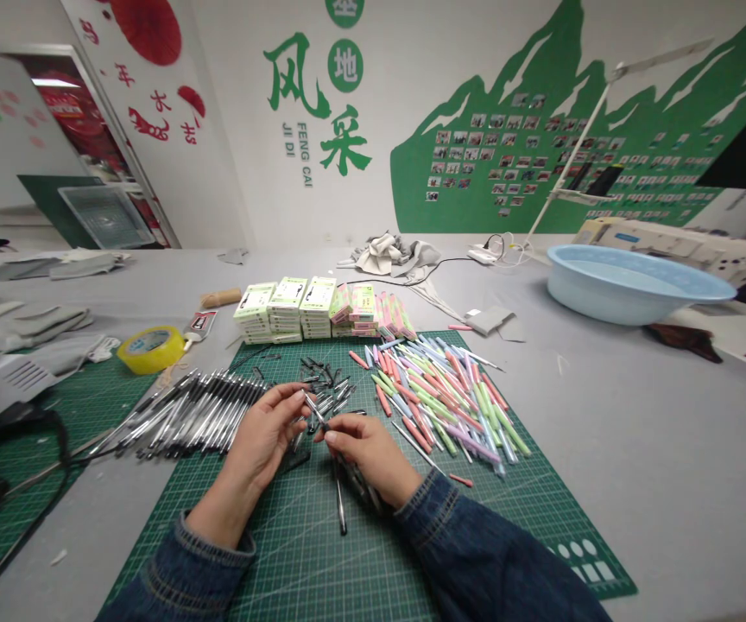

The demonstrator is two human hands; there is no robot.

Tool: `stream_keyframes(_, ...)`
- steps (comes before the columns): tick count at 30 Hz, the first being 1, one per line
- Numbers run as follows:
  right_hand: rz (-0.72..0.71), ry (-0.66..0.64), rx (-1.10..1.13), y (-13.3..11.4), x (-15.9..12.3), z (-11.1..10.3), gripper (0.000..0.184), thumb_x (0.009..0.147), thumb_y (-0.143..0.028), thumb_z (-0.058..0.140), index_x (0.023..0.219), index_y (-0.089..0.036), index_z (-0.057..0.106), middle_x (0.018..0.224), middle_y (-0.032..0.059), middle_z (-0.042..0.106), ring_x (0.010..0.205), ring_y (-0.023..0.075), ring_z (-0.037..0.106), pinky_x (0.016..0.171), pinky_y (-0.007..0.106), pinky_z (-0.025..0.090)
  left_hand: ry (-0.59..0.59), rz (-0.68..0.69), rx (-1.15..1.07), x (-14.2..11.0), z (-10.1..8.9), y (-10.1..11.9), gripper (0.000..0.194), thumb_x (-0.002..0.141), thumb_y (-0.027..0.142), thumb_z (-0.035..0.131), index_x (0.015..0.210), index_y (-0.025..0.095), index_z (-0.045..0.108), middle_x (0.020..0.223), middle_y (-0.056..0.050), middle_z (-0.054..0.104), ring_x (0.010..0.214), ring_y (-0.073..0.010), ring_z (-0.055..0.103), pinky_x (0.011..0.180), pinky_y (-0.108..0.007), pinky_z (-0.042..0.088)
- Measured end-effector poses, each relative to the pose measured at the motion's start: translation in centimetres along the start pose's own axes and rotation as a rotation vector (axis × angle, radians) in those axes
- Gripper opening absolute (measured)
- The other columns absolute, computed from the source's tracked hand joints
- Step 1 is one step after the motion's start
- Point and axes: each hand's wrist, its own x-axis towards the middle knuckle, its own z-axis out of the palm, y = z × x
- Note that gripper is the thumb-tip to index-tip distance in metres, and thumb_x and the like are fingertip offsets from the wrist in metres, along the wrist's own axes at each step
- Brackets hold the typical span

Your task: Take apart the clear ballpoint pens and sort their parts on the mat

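Over the green cutting mat (282,536), my left hand (262,441) pinches one end of a small clear-and-black pen (313,409). The fingers of my right hand (366,449) close on its dark other end. Below my right hand, a longer pen (340,505) points down toward the mat; whether that hand also holds it I cannot tell. Beside my left hand lies a pile of clear pens with black ends (201,415). Just beyond my fingers are scattered black pen caps (321,373). Pastel pens (438,393) in several colours are heaped to the right.
Small boxes (286,298) stand stacked at the mat's far edge, with a yellow tape roll (151,349) to their left. A light blue basin (632,294) sits at the back right. Crumpled grey cloth (392,255) and a cable (412,281) lie behind the boxes.
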Motion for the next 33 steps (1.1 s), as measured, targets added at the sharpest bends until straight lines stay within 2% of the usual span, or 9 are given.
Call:
stream_keyframes(5, 0.002, 0.032, -0.008, 0.3, 0.1, -0.1, 0.016, 0.077, -0.031, 0.063, 0.072, -0.016, 0.067, 0.057, -0.0039, 0.053, 0.052, 0.0086, 0.039, 0.051, 0.022, 0.028, -0.068, 0.043, 0.125, -0.6, 0.6, -0.2, 0.03, 0.067, 0.03, 0.074, 0.092, 0.015, 0.065, 0.081, -0.002, 0.068, 0.065, -0.0091, 0.06, 0.054, -0.017, 0.051)
stream_keyframes(11, 0.036, 0.135, 0.255, 1.1, 0.4, 0.0, 0.025, 0.065, -0.027, 0.074, 0.081, -0.017, 0.058, 0.054, -0.0054, 0.057, 0.05, 0.0102, 0.051, 0.051, 0.022, 0.038, -0.067, 0.075, 0.16, -0.7, 0.8, -0.5, 0.029, 0.067, 0.032, 0.074, 0.088, 0.014, 0.064, 0.075, -0.001, 0.066, 0.063, -0.0092, 0.059, 0.055, -0.019, 0.05)
stream_keyframes(19, -0.004, 0.097, 0.291, 0.8, 0.4, 0.1, 0.027, 0.067, -0.029, 0.073, 0.081, -0.018, 0.053, 0.055, -0.0056, 0.058, 0.05, 0.0104, 0.052, 0.052, 0.022, 0.039, -0.1, 0.077, 0.145, -1.1, 1.5, -0.6, 0.032, 0.066, 0.037, 0.073, 0.089, 0.015, 0.064, 0.075, 0.0, 0.064, 0.063, -0.0111, 0.059, 0.058, -0.024, 0.052)
stream_keyframes(21, -0.005, 0.072, 0.197, 0.8, 0.4, -0.1, 0.024, 0.07, -0.03, 0.07, 0.083, -0.019, 0.053, 0.056, -0.0058, 0.057, 0.05, 0.0101, 0.05, 0.052, 0.022, 0.036, -0.107, 0.091, 0.222, -0.8, 1.1, -0.2, 0.039, 0.068, 0.043, 0.07, 0.097, 0.016, 0.063, 0.081, -0.003, 0.065, 0.067, -0.0143, 0.06, 0.054, -0.025, 0.05)
stream_keyframes(23, -0.023, 0.074, 0.021, 0.7, 0.4, -0.3, 0.022, 0.072, -0.027, 0.067, 0.087, -0.02, 0.053, 0.056, -0.0069, 0.055, 0.05, 0.0104, 0.049, 0.051, 0.022, 0.034, -0.034, 0.185, 0.428, -0.1, -0.1, 0.6, 0.041, 0.074, 0.048, 0.061, 0.102, 0.017, 0.061, 0.087, -0.006, 0.066, 0.07, -0.0169, 0.06, 0.053, -0.026, 0.047)
stream_keyframes(27, -0.06, 0.176, -0.469, 0.4, -0.1, -0.7, 0.021, 0.076, -0.021, 0.06, 0.095, -0.022, 0.052, 0.058, -0.0073, 0.051, 0.054, 0.0119, 0.049, 0.053, 0.022, 0.031, 0.365, 0.462, 1.22, 1.7, -4.3, 2.2, 0.023, 0.081, 0.038, 0.05, 0.087, 0.019, 0.063, 0.091, -0.007, 0.065, 0.084, -0.0217, 0.059, 0.074, -0.032, 0.045)
stream_keyframes(28, -0.05, 0.209, -0.609, 0.3, -0.3, -0.7, 0.023, 0.076, -0.02, 0.059, 0.098, -0.022, 0.052, 0.059, -0.0065, 0.052, 0.056, 0.0125, 0.05, 0.054, 0.023, 0.03, 0.413, 0.434, 1.383, 2.0, -5.2, 2.4, 0.021, 0.081, 0.036, 0.05, 0.085, 0.019, 0.063, 0.09, -0.008, 0.065, 0.084, -0.0226, 0.059, 0.076, -0.033, 0.044)
stream_keyframes(30, 0.006, 0.258, -0.875, 0.1, -0.6, -0.8, 0.027, 0.077, -0.018, 0.056, 0.103, -0.021, 0.05, 0.064, -0.0034, 0.056, 0.06, 0.0148, 0.054, 0.054, 0.024, 0.028, 0.413, 0.338, 1.605, 2.3, -6.3, 2.5, 0.021, 0.081, 0.035, 0.049, 0.081, 0.02, 0.064, 0.09, -0.009, 0.065, 0.083, -0.0239, 0.06, 0.075, -0.033, 0.044)
stream_keyframes(33, 0.111, 0.256, -1.153, -0.1, -0.8, -0.9, 0.03, 0.079, -0.018, 0.053, 0.108, -0.019, 0.048, 0.074, 0.0039, 0.064, 0.068, 0.02, 0.061, 0.056, 0.027, 0.028, 0.379, 0.259, 1.758, 2.2, -6.4, 1.9, 0.024, 0.082, 0.037, 0.047, 0.084, 0.02, 0.064, 0.092, -0.011, 0.064, 0.084, -0.0251, 0.061, 0.071, -0.032, 0.044)
